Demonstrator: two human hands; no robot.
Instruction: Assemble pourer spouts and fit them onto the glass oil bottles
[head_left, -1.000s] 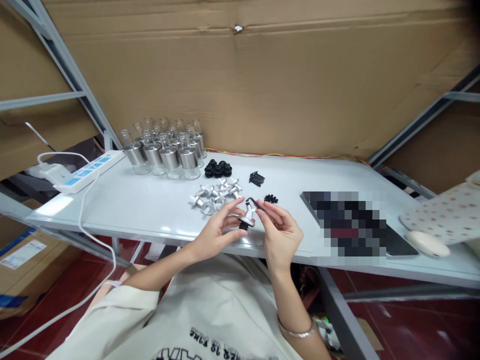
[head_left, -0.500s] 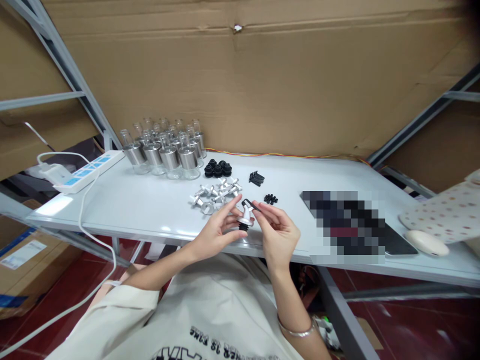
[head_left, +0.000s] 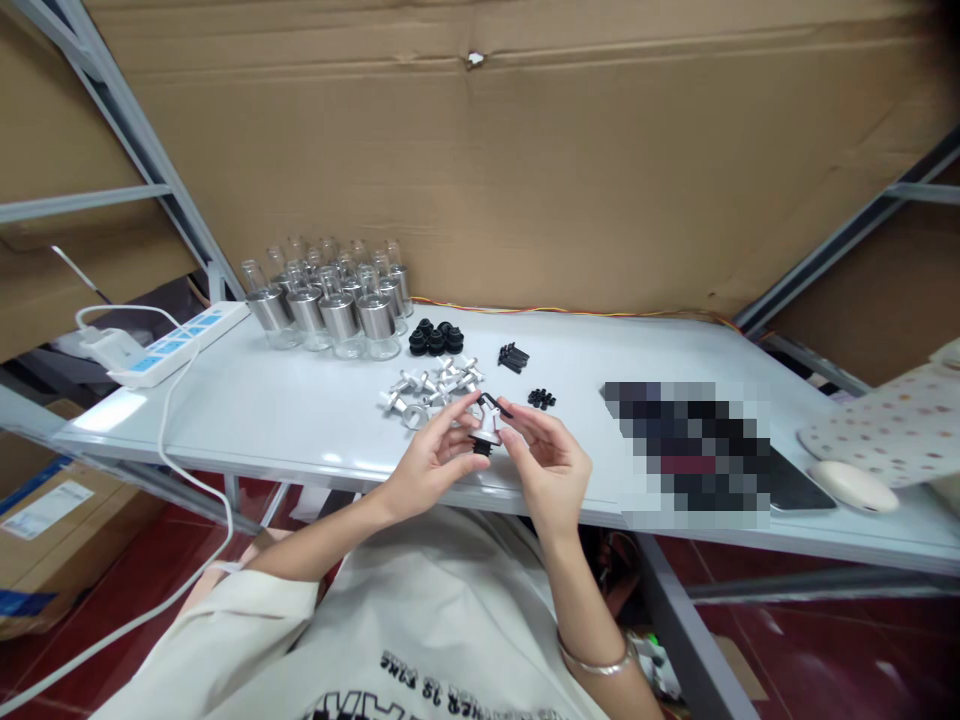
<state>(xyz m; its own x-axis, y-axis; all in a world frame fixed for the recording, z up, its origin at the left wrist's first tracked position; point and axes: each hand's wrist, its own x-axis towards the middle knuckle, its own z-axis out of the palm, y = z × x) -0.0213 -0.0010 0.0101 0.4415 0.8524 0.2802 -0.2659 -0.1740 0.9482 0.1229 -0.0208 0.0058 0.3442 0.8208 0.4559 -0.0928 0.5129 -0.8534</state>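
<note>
In the head view, a silver pour spout [head_left: 487, 424] with a ribbed black stopper [head_left: 481, 447] below is held upright over the table's front edge. My left hand [head_left: 426, 468] grips its base between thumb and fingers. At the spout's right side, my right hand [head_left: 553, 468] is closed with thumb and fingertips on it, by the black flap [head_left: 495, 403] at the top. Just beyond my hands lie several loose silver spouts [head_left: 426, 384]. Behind them are black stoppers [head_left: 436, 338], small black pins [head_left: 513, 357] and tiny black caps [head_left: 541, 399].
Several glass bottles with metal sleeves [head_left: 341, 316] stand at the back left, near a white power strip [head_left: 180, 343] with a trailing cable. A blurred dark flat object [head_left: 697, 450] lies on the right, beside a whitish mouse [head_left: 853, 486]. Cardboard [head_left: 555, 170] walls the back.
The spout has shifted slightly left and down in my hands. My right thumb has come off the black flap's end and in against the spout's body.
</note>
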